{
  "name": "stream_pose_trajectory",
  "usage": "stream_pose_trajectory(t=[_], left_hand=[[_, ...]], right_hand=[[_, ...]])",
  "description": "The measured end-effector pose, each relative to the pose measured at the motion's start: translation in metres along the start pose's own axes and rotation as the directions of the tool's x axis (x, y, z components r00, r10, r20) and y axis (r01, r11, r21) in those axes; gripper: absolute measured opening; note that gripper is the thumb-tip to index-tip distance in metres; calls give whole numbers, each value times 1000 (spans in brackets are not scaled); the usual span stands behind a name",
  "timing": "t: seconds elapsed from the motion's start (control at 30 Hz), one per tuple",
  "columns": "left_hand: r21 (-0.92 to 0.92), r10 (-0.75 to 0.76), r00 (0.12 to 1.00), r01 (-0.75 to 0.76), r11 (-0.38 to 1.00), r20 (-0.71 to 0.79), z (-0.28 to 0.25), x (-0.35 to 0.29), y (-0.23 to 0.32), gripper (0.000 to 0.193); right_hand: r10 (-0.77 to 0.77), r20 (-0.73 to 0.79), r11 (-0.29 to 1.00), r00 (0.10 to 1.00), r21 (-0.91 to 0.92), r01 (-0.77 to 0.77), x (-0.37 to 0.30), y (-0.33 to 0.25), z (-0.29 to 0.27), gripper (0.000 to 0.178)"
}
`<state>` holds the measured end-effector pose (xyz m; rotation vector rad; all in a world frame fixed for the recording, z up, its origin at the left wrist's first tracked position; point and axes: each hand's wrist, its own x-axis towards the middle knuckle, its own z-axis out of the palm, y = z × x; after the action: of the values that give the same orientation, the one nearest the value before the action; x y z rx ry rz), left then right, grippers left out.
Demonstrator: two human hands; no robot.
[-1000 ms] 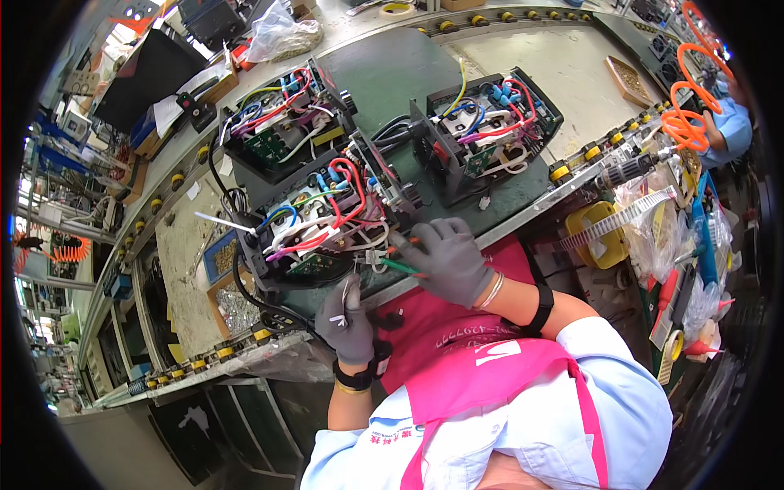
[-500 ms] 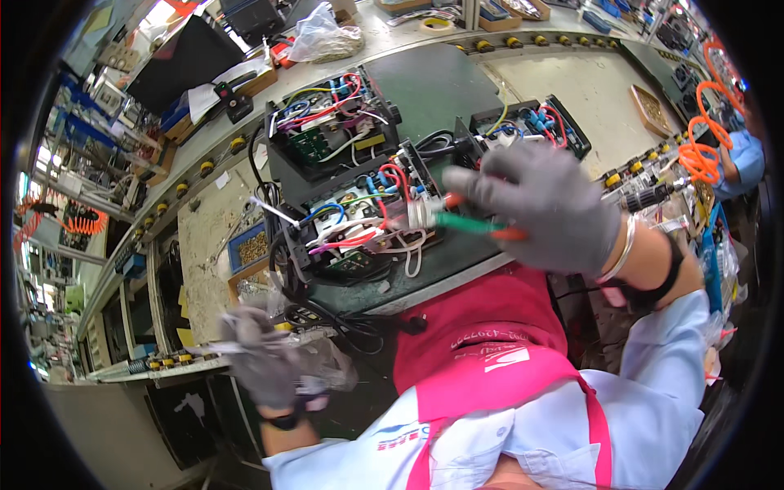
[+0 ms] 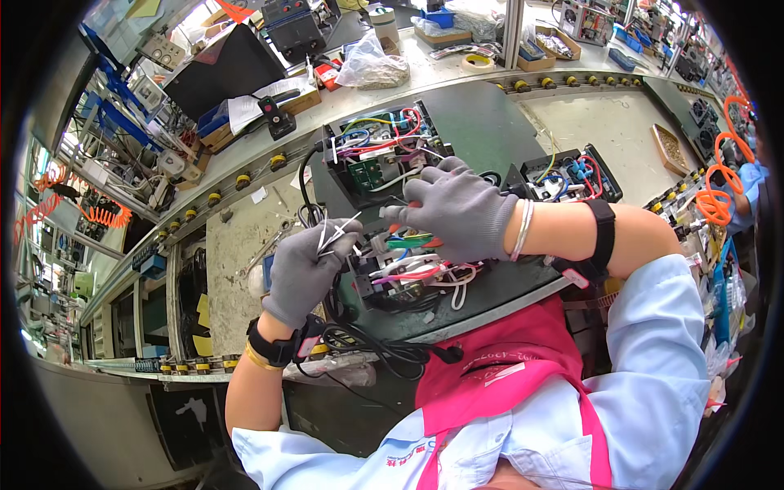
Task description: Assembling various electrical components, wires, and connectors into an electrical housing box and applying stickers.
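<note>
My left hand (image 3: 302, 273), in a grey glove, is closed around several thin white cable ties (image 3: 333, 238) at the left side of the nearest open black unit. My right hand (image 3: 461, 212), also gloved, grips pliers with green and orange handles (image 3: 411, 242) above that same unit. Their jaws are mostly hidden. Under my hands, the near unit (image 3: 415, 269) shows red, purple and white wires. Behind it stands a second wired unit (image 3: 365, 173), and a third unit (image 3: 599, 173) sits to the right.
Black power cords (image 3: 384, 341) hang over the bench's front edge. A dark green board (image 3: 478, 106) lies under the units. Yellow-wheeled rollers (image 3: 547, 82) line the bench. Farther off are a plastic bag (image 3: 371, 65), a tape roll (image 3: 478, 63), a parts tray (image 3: 670, 149) and an orange coiled hose (image 3: 723, 175).
My left hand has risen from below the bench edge to the near unit, bringing the cable ties. My right hand has moved left over the unit with the pliers. The view has shifted.
</note>
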<state>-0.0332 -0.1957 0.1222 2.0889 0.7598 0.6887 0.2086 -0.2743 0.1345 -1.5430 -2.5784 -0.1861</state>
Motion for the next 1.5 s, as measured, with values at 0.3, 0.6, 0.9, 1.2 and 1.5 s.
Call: stream_pose_trajectory(t=[0.3,0.6,0.9,1.2,1.5], left_hand=[[20,25,998,-26,999,49,-11,21,-8,15],[140,50,997,-59,988,64,-19,37,-7,20],[273,76,992,-100,957,99,-51,139,4,21],[682,265,880,-474,557,395,42,203,-22,24],[519,254,961,-274,810,110,34,203,-44,19]], right_hand=[[-37,27,999,999,39,36,16,8,5,60],[-98,411,992,906,111,57,33,15,-31,35],[48,-167,864,985,-488,-125,24,164,-65,50],[-60,-21,947,998,-317,51,38,186,-8,57],[-103,-31,966,994,-241,92,40,187,4,61]])
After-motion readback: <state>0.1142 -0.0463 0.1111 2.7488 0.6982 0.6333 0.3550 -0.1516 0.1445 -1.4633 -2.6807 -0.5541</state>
